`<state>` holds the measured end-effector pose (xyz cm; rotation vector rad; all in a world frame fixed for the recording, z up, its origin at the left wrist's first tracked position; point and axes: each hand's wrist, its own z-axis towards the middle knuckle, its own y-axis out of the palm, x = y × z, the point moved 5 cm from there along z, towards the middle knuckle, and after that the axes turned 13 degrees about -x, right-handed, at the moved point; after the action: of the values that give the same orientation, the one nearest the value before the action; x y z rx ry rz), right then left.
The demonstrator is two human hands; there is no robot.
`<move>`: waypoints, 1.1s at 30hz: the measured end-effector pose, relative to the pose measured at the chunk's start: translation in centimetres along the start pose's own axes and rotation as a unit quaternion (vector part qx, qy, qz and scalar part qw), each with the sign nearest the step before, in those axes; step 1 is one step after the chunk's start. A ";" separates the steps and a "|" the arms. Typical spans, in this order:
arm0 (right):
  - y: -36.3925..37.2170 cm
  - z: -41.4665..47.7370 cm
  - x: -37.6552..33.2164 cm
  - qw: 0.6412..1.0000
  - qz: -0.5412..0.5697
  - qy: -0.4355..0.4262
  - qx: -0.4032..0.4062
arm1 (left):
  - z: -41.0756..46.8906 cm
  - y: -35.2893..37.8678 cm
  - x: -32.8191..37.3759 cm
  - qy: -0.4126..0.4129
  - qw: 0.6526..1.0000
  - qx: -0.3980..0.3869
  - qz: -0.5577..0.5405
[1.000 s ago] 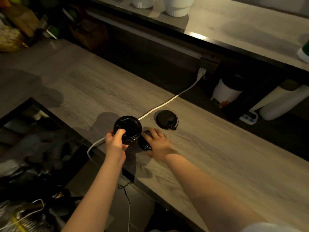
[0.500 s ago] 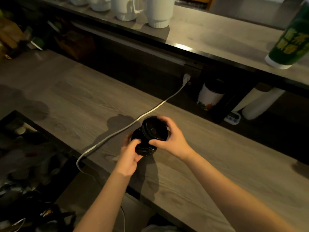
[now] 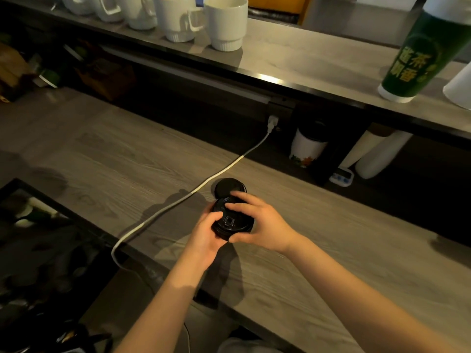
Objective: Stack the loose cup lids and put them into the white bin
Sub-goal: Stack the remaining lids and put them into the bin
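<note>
Both my hands hold a small stack of black cup lids point(image 3: 230, 223) just above the wooden counter point(image 3: 331, 250). My left hand point(image 3: 206, 235) grips the stack's near left side, thumb on top. From the right, my right hand point(image 3: 257, 220) closes over it with fingers across the top lid. One more black lid point(image 3: 227, 186) lies flat on the counter just behind the stack, partly hidden by my right fingers. No white bin is in view.
A white cable point(image 3: 193, 193) runs across the counter from a plug point(image 3: 272, 122) to the front edge. Several white mugs point(image 3: 224, 21) and a green cup point(image 3: 418, 49) stand on the raised shelf behind. A dark open recess point(image 3: 43, 250) lies at the left.
My right hand picked up a lid from the counter and brought it onto the lids in my left hand. Both hands now press the stack together; one lid stays on the counter.
</note>
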<state>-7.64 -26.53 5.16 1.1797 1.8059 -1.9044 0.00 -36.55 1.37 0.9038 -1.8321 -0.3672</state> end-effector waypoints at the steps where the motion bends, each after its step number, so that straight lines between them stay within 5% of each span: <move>1: 0.0 -0.1 0.0 1.000 -0.009 -0.004 -0.005 | -0.1 -0.1 -0.1 0.004 1.000 0.000 0.005; 14: -0.5 1.6 1.3 0.981 0.188 0.048 0.012 | 1.5 -1.0 1.7 0.012 1.000 0.020 -0.007; 21: -2.1 4.9 3.5 0.961 0.259 0.091 0.039 | 3.7 -3.4 3.9 0.069 0.989 0.128 -0.015; 24: -1.7 6.4 6.7 0.968 0.172 0.178 0.051 | 4.0 -5.1 4.8 0.074 0.984 0.162 0.008; 33: 1.4 12.0 9.4 0.955 -0.077 0.231 -0.169 | 5.0 -7.2 6.2 0.096 0.968 0.231 0.004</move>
<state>-17.11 -34.79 -3.63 1.4738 2.4086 -1.3767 -2.68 -46.67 -1.16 1.2018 -1.7676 0.1616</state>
